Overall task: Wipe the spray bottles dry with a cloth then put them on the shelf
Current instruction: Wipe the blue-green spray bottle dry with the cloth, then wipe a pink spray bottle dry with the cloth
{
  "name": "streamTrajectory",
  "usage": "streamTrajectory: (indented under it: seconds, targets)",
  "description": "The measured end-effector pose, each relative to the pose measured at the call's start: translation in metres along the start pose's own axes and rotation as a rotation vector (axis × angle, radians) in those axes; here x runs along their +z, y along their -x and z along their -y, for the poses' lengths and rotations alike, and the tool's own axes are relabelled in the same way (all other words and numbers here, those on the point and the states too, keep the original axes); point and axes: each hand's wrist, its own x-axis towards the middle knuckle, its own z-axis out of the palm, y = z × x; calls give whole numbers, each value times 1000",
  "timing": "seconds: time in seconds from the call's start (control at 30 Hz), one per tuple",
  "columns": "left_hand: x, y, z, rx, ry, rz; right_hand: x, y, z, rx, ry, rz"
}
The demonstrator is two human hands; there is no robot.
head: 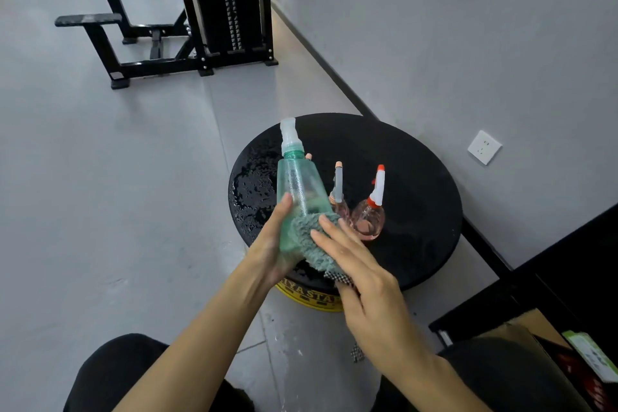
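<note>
A green translucent spray bottle (298, 187) with a clear cap is held upright over a round black stool top (418, 177). My left hand (272, 244) grips its lower body from the left. My right hand (361, 278) presses a grey-green fluffy cloth (311, 241) against the bottle's base with straight fingers. Two pink round spray bottles stand on the stool behind: one with a grey nozzle (338, 191), one with a red-and-white trigger head (371, 214).
Water drops lie on the stool's left part (250, 191). A black weight machine (214, 10) stands on the grey floor at the back. A grey wall with a socket (484, 146) runs along the right. A dark shelf unit (551, 294) and cardboard box (535, 338) sit at lower right.
</note>
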Motion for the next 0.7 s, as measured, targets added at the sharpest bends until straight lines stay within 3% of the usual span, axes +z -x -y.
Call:
streamTrajectory:
  seconds: [0.2,0.53,0.7]
  targets:
    - [-43,-23,-10,32,-192,-122,1,-17,-26,283,-299,-36]
    - [-138,-66,-10,0,-509,-210,15,-38,-76,462,-339,-48]
    - [-174,-95,-20,-54,-697,-178,24,-43,-98,538,-365,-34]
